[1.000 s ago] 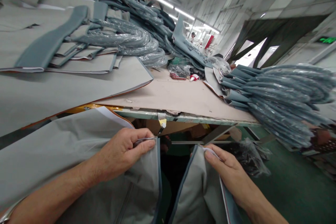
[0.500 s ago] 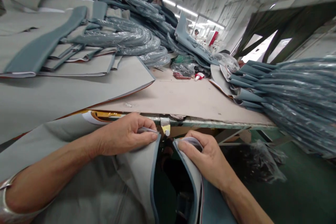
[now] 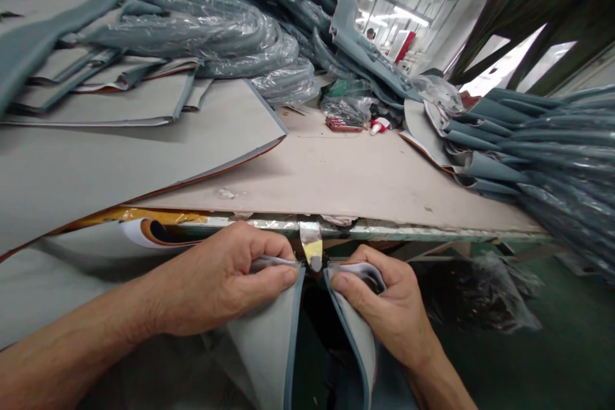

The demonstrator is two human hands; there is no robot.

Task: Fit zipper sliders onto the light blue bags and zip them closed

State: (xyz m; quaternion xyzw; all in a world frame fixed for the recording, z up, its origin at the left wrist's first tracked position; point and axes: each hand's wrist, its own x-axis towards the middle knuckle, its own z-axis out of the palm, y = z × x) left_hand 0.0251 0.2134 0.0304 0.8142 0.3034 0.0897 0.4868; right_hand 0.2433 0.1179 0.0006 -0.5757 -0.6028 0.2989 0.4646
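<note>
My left hand pinches the upper corner of a grey sheet with a blue-grey edge. In my right hand, thumb on top, is the corner of a similar folded grey panel, its white and orange layers curling inside the grip. The two blue edges hang facing one another, with a dark gap between them. Just beyond the fingertips, a metal tab with yellow tape sticks out from the table's front edge. I cannot tell whether both pieces belong to one sheet.
The table has a board top. Large grey sheets and plastic-wrapped blue bundles cover its left; more bundles hang off its right. A red phone-like object and a small red-and-white bottle lie at the back.
Both hands, still gripping the corners, have moved nearer the table edge and the metal tab. The camera view has shifted closer to the table.
</note>
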